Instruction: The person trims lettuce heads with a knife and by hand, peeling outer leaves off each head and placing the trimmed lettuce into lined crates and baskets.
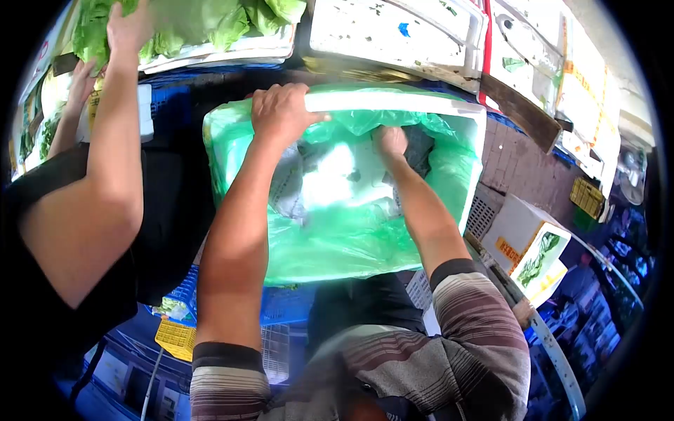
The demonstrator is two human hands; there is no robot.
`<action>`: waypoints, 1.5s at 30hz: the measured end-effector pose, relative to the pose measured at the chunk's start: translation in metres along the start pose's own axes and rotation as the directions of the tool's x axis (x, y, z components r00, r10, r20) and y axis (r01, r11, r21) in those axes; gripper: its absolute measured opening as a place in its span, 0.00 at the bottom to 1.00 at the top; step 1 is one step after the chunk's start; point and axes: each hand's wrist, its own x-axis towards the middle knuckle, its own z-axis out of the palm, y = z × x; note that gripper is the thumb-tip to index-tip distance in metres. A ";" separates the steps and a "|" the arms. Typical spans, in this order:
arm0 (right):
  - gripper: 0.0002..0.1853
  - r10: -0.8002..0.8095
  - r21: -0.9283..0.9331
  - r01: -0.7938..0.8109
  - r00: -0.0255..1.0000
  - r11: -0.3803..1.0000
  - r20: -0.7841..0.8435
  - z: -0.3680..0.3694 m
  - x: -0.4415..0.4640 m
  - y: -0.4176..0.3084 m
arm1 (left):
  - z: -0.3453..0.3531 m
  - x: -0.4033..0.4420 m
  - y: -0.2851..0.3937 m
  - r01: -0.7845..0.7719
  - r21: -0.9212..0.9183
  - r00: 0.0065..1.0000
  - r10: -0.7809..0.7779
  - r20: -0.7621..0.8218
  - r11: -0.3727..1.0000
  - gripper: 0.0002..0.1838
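A white foam box (474, 151) lined with a green plastic bag (337, 245) stands in front of me. My left hand (281, 112) is closed over its far rim, the fingers on the outside and the thumb stretched along the inner edge. Down inside the box, my right hand (391, 142) is curled against the lining beside a dark grey sheet (420, 151); its fingertips are hidden, so what they hold does not show. A greyish sheet with faint print (286, 184) lies along the box's left inner side. Bright glare covers the bottom between them.
At left, another person's arms (112, 140) reach into leafy green lettuce (239, 21). White foam lids or boxes (400, 35) line the back. To the right stand a white carton (523, 235) and a metal rail (554, 358). Blue crates (288, 303) sit below the box.
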 end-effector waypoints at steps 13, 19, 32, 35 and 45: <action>0.22 0.056 0.112 -0.056 0.998 0.992 0.003 0.001 0.001 0.001 | -0.004 0.001 0.003 0.044 -0.006 0.998 -0.043 0.053 0.999 0.34; 0.25 0.090 0.018 -0.089 0.996 0.996 -0.021 -0.026 -0.027 -0.008 | -0.011 -0.002 0.006 0.044 -0.010 0.995 -0.043 0.085 0.999 0.36; 0.27 -0.025 0.207 0.030 0.999 0.978 -0.027 -0.052 -0.035 0.033 | 0.016 -0.102 0.025 -0.219 -0.485 0.783 -0.144 -0.605 0.847 0.15; 0.28 0.031 0.192 -0.023 0.999 0.981 -0.040 -0.055 -0.050 0.018 | 0.071 -0.151 0.036 -0.127 -0.712 0.867 -0.272 -0.417 0.690 0.12; 0.25 -0.123 0.553 0.160 0.987 0.817 -0.105 -0.102 -0.182 -0.040 | 0.147 -0.244 0.075 0.479 -0.875 0.858 -0.174 0.483 -0.070 0.29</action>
